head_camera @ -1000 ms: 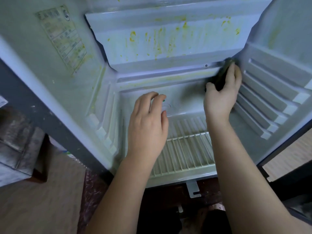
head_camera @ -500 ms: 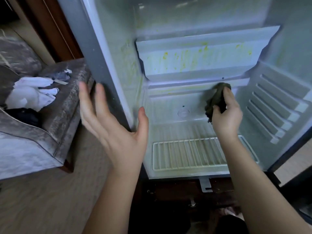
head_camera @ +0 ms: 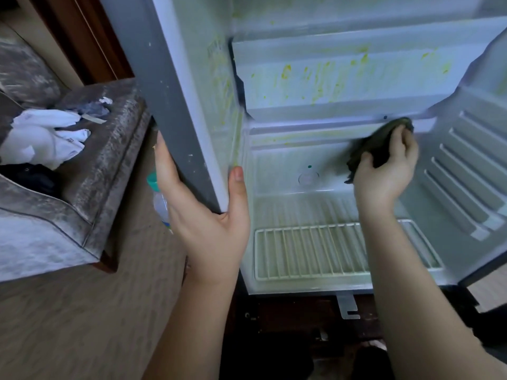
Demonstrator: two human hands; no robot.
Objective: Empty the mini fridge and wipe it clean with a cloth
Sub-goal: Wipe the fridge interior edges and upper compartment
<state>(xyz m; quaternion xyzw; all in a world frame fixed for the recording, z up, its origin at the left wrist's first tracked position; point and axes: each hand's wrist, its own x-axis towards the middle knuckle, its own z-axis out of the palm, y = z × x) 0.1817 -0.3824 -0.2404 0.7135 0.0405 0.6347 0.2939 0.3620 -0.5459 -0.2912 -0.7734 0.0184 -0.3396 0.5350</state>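
Tan flooring runs under a worn grey armchair at the left, with white rags piled on it. Beside it stands the open mini fridge, its back panel spattered yellow and a wire shelf lying low inside. The left hand clasps the front edge of the fridge's left wall, thumb inside. The right hand clutches a dark cloth, pressed against the rear ledge.

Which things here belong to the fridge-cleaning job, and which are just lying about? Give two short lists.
Job: mini fridge; yellow stains inside it; wire rack; dark cloth, gripped by the right hand; left hand, holding the fridge's side wall.

Lying about: grey armchair; white fabric on it; plastic bottle on the floor.
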